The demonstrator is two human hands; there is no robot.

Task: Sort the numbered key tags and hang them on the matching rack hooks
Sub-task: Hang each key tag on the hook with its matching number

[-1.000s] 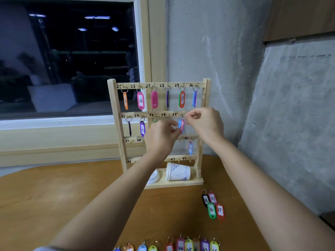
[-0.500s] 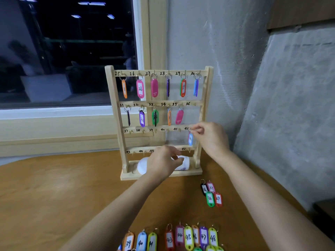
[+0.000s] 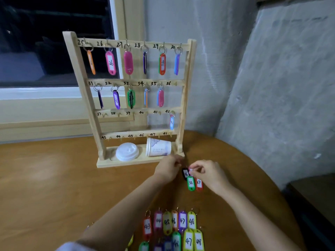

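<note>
Now, right grip (image 3: 208,173): pinching pink key tag (image 3: 190,169).
Left grip (image 3: 168,169): curled, hold unclear.
Handling: probably light, stiff plastic; best lifted by ring.

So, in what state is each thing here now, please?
paper cup, lying on its side on the rack base.
lid, off the cup, beside it.
hook 36, empty.
hook 42, holding a tag.
green tag 36, lying on the table.
right hand, pinching a pink tag.
left hand, curled; grip unclear.
</note>
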